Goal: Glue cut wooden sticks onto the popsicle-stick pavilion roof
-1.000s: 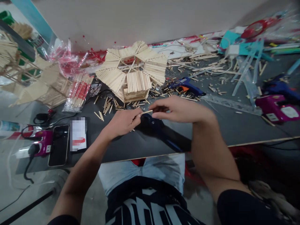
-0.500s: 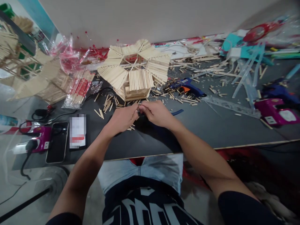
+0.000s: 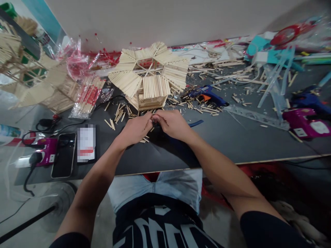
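Observation:
My left hand (image 3: 137,129) and my right hand (image 3: 172,124) meet at the fingertips over the near middle of the table. Both are closed in a pinch; whatever sits between the fingers is hidden or too small to name. Just beyond them stands a star-shaped model (image 3: 153,88) built of thin wooden sticks, with a box-like section facing me. Short cut sticks (image 3: 120,114) lie left of it, and a few more are under my left hand. A curved blue strip (image 3: 196,123) pokes out past my right hand, the rest of it covered.
A blue glue gun (image 3: 210,96) lies right of the model among stick scraps. Packed sticks (image 3: 86,96) and a second stick model (image 3: 43,82) are at left. Two phones, one black (image 3: 63,155), lie near a purple power socket (image 3: 48,151). Another purple socket (image 3: 306,122) sits right.
The view has shifted very slightly. Both hands stay pinched together at the same place, and the model and tools have not moved.

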Tool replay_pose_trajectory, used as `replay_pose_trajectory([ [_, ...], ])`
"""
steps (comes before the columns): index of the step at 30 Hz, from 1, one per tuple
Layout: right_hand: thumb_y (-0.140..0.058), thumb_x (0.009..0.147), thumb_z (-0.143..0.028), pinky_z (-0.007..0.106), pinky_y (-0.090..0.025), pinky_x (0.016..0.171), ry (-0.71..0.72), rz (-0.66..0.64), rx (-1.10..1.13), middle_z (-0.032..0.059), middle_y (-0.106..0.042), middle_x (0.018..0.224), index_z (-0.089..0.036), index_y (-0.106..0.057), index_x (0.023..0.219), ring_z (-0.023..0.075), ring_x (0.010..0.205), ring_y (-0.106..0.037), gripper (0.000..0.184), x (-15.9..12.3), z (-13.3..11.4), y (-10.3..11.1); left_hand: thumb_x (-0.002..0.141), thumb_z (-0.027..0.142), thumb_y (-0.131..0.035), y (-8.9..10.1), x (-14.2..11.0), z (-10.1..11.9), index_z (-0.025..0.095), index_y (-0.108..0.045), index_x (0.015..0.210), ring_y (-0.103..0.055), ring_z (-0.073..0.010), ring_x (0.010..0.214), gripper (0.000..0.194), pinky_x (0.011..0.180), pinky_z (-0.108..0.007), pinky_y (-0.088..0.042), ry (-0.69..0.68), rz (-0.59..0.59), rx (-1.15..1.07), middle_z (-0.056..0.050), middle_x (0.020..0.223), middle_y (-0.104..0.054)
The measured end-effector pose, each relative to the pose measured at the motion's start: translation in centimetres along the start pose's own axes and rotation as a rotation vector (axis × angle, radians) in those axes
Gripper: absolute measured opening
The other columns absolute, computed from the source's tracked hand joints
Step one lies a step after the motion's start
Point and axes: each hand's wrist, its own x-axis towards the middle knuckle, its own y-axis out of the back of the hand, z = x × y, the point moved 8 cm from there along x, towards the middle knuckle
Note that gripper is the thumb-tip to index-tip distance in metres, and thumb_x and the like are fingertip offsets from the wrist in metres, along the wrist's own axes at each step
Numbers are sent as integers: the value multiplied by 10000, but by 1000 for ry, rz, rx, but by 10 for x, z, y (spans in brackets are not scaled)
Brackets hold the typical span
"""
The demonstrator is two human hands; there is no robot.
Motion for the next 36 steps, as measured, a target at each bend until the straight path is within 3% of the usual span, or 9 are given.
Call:
replay_pose_trajectory([
  [15,-269,1078,-618,284,-342,659,-9,37,-11,34,-592,699,-213,-539,796,156,645,-526,563,-1,-4,7,1073,325,-261,4,-2,4,188,-561,1074,-657,-223,735,330,683,-321,-447,44,69,-26,-59,831,-673],
  [18,-276,1068,-650,282,-349,643,-26,76,22,17,-578,656,-211,-548,792,142,598,-509,586,-1,-6,12,1084,368,-285,10,-3,3,177,-581,1120,-652,-194,767,355,714,-316,-455,1,174,-174,-58,885,-688],
  [23,-294,1058,-674,285,-375,629,-103,128,100,-8,-557,571,-218,-542,755,133,533,-509,602,-4,-6,22,1002,463,-558,16,-4,-8,179,-611,1137,-627,-118,748,319,702,-246,-493,-63,311,-612,-23,907,-691],
  [28,-298,1045,-703,282,-393,612,-110,111,179,-6,-578,564,-221,-533,729,131,526,-536,622,-4,-11,20,933,524,-681,5,3,-12,183,-624,1044,-566,-67,596,363,577,-208,-481,-40,285,-949,6,820,-654],
  [36,-314,1065,-643,273,-394,623,-62,25,190,-3,-606,588,-208,-547,727,118,543,-544,598,-5,-17,15,909,624,-695,-2,4,-8,206,-590,1012,-567,-64,544,444,506,-197,-459,-76,239,-1116,32,757,-621],
])
